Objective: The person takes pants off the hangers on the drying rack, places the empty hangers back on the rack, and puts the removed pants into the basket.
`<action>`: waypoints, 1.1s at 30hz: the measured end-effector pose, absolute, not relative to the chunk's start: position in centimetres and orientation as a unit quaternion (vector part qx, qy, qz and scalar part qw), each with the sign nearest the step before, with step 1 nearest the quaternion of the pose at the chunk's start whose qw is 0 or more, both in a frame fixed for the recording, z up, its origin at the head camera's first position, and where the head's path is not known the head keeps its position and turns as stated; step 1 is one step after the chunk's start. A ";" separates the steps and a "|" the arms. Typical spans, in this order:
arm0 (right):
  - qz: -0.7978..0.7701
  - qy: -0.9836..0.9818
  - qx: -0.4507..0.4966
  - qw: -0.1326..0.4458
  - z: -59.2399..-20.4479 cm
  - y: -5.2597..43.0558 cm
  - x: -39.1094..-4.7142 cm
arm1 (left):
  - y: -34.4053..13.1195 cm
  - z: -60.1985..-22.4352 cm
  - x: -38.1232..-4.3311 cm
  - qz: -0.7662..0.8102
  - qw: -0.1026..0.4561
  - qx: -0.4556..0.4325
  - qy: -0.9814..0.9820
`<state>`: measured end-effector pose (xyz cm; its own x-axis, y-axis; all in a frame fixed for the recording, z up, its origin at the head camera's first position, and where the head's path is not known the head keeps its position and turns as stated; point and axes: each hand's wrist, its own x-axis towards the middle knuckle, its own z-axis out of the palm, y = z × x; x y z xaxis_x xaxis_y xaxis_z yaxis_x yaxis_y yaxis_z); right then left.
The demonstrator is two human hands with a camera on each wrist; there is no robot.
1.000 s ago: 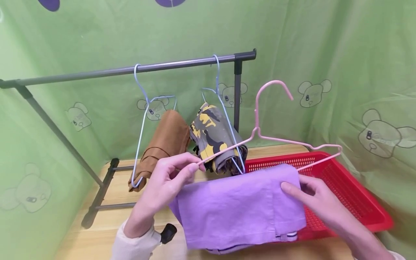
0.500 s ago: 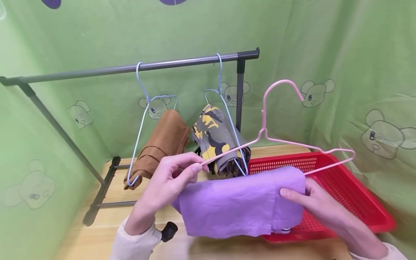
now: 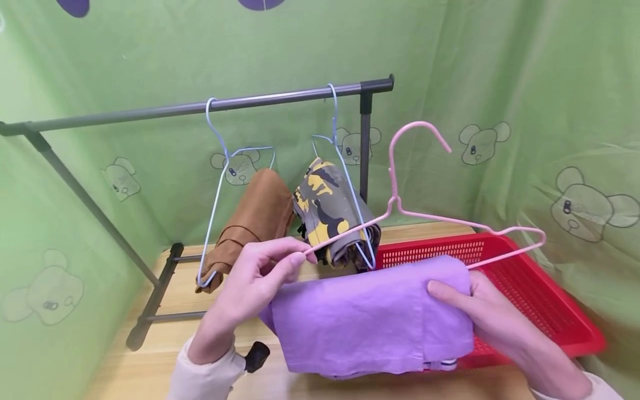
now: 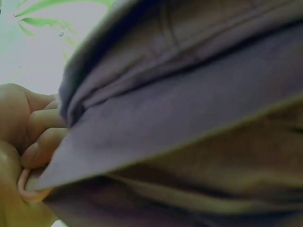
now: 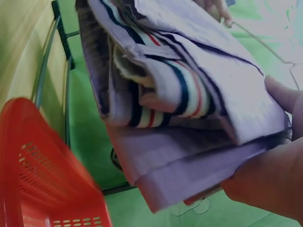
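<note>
Folded purple trousers [image 3: 370, 322] hang over the lower bar of a pink wire hanger [image 3: 395, 183]. My left hand [image 3: 260, 283] pinches the hanger's left arm between thumb and fingers, at the trousers' upper left corner. At the other end my right hand [image 3: 490, 311] grips the cloth, thumb in front, fingers hidden behind. The hanger's right corner sticks out past the fold, and its hook points up. In the right wrist view the trousers' striped inner waistband [image 5: 189, 90] and a belt loop show. Dark cloth [image 4: 189, 104] fills most of the left wrist view.
Behind stands a grey metal rack [image 3: 150, 114]. From it hang two blue hangers, one with brown rolled-looking cloth [image 3: 255, 211], one with a camouflage garment [image 3: 325, 205]. A red perforated basket [image 3: 530, 289] sits on the wooden table [image 3: 165, 366] at right. Green curtains surround everything.
The trousers' right end has shifted slightly right with my right hand. The hanger's right corner has moved right and a little down. The cloth's lower edge rose, then came partly down.
</note>
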<state>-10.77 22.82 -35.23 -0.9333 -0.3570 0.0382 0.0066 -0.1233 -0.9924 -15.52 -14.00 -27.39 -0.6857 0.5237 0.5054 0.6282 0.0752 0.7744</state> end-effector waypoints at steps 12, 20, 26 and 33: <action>-0.770 0.595 -0.136 0.185 -35.4 23.2 -8.5 | -15.3 -27.2 -15.1 -0.506 0.109 -0.396 -0.759; -0.781 0.586 -0.106 0.187 -34.4 22.9 -8.2 | -15.8 -27.1 -15.1 -0.492 0.123 -0.409 -0.758; -0.777 0.604 -0.076 0.161 -34.5 22.4 -8.6 | -15.7 -27.9 -15.0 -0.492 0.103 -0.416 -0.758; -0.768 0.627 -0.060 0.118 -33.0 22.1 -8.5 | -16.0 -27.9 -15.1 -0.472 0.089 -0.415 -0.773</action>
